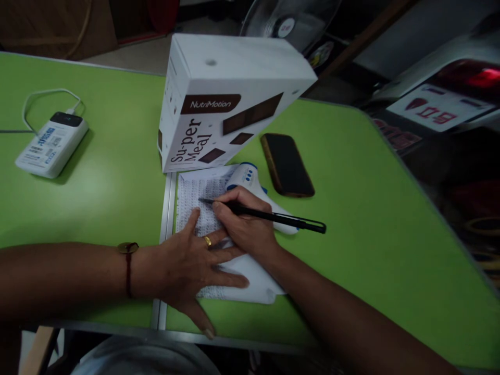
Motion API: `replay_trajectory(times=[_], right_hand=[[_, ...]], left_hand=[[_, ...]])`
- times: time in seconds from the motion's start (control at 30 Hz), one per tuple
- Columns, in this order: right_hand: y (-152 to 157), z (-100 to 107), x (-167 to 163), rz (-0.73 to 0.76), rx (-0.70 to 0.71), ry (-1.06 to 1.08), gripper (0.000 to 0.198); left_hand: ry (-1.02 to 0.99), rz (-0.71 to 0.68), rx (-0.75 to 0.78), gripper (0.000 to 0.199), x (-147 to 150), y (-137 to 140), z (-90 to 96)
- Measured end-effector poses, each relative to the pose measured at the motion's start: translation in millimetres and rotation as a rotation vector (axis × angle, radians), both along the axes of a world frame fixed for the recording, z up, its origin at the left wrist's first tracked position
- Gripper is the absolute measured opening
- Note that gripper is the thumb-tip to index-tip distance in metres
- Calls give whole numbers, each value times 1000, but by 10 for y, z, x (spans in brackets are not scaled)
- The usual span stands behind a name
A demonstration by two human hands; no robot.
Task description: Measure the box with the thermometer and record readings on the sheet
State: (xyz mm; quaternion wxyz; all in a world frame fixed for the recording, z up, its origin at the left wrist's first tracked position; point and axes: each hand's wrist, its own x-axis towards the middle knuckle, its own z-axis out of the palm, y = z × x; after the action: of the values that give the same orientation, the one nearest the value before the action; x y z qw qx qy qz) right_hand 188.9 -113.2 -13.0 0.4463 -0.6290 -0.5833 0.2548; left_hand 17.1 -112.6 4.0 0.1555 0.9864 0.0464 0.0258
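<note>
A sheet of paper [250, 284] covered in dense rows of handwriting lies on the green table. My left hand [191, 260] is spread flat over its lower left part, fingers apart, with a gold ring on one finger. In my right hand [250, 224] a black pen [281, 215] is pinched, its tip pointing left at the written rows; whether the tip touches the paper I cannot tell. Just beyond the right hand lies a white and blue infrared thermometer [250, 177], its grip partly hidden by that hand. The right hand's fingers overlap the left fingertips in view.
A tall white box [234, 57] labelled Su-per Meal stands behind the paper. Right of it lies a dark smartphone [288, 165]. A white power bank [52, 146] with a cable [50, 90] is at the left. A metal seam [164, 234] crosses the green table [371, 208].
</note>
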Motion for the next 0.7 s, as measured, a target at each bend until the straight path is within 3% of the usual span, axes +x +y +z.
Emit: replay_trajectory(times=[0.7], right_hand=[[3,-15,17,-16,17,19,8]], left_hand=[[20,-10,-15,85,-4,5,12]])
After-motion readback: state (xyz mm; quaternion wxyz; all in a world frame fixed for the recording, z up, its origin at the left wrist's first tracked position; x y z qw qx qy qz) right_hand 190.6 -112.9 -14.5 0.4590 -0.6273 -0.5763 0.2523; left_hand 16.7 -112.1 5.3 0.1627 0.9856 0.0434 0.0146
